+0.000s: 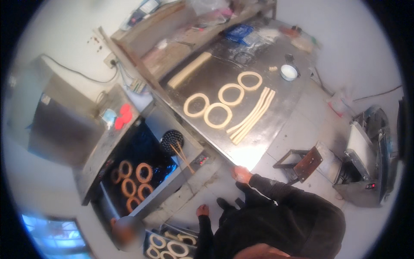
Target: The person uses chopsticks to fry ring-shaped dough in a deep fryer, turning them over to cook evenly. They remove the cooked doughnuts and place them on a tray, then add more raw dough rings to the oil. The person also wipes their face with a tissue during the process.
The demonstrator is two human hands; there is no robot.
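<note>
My right hand is at the near corner of the dark worktable; its fingers are too blurred to tell whether it holds anything. Lower and to the left, my left hand hangs with curled fingers, touching nothing that I can make out. On the worktable lie several pale dough rings, a few long dough strips side by side, and a thick dough slab near the back shelf. A white bowl and a small dough piece are at the far side.
Browned rings float in a dark fryer at the left. Long chopsticks rest across a black perforated strainer. Pale rings fill trays below. Another person is at lower left. A wooden stool and a machine stand right.
</note>
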